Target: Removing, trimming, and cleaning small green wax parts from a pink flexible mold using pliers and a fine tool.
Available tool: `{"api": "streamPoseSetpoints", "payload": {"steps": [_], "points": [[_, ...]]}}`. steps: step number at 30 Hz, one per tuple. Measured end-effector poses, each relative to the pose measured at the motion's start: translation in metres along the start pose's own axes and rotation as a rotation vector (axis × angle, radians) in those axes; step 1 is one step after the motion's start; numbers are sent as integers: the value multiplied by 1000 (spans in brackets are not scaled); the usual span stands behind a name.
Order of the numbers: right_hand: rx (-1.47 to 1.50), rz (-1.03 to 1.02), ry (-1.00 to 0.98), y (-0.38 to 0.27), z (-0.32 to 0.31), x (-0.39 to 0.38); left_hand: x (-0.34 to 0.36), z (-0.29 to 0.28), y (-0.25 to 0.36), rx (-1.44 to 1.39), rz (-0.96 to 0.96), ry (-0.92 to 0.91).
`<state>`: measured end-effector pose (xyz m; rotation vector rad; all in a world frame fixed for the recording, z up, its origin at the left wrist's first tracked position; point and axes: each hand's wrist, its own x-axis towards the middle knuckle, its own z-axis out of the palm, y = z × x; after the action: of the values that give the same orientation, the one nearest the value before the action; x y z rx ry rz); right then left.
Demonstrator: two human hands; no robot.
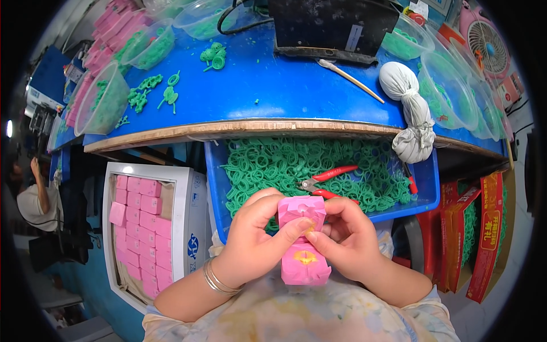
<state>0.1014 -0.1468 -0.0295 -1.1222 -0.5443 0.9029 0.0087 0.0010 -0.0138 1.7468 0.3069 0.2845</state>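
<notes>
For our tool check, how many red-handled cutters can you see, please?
1 clearly: red-handled cutters lie on green pieces in the blue tray. A red handle at the tray's right end may belong to another, partly hidden.

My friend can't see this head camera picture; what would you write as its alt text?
A person's left hand and right hand hold a two-part pink block marked with yellow, near a blue tray of green rings with red-handled pliers on top. Beyond is a blue table; at left, a white box holds similar pink pieces.
</notes>
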Motion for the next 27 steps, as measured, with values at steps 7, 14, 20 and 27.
{"api": "streamPoseSetpoints", "payload": {"steps": [7,14,20,27], "points": [[-505,-293,120,-5,-5,5,3,4,-8,-553,-69,-148],[-1069,-748,-78,-29,-9,3,-4,-9,-3,-656,-61,-165],[-1199,-899,47,-28,-2,0,-6,-8,3,-467,-83,-261],[-1053,-831,48,-28,-3,-1,-8,-7,1,-289,262,-263]]}}
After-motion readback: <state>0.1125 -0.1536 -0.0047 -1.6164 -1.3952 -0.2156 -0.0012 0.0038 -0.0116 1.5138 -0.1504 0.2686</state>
